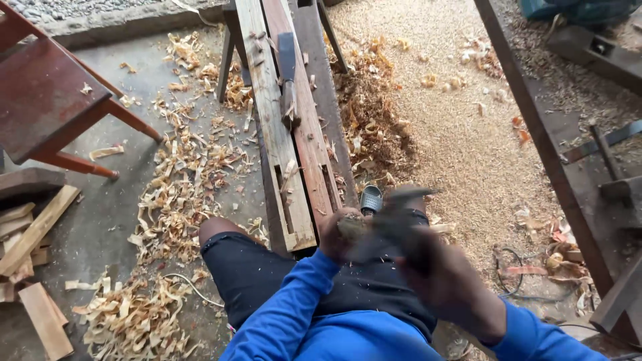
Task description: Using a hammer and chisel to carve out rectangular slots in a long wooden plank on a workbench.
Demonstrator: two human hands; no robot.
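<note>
My right hand (445, 277) is smeared by motion blur, and the dark tool (401, 220) it swings has no readable shape. My left hand (338, 234) hides most of a small wooden piece (349, 227). The red stool (47, 100) is cut off at the frame's left edge.
</note>
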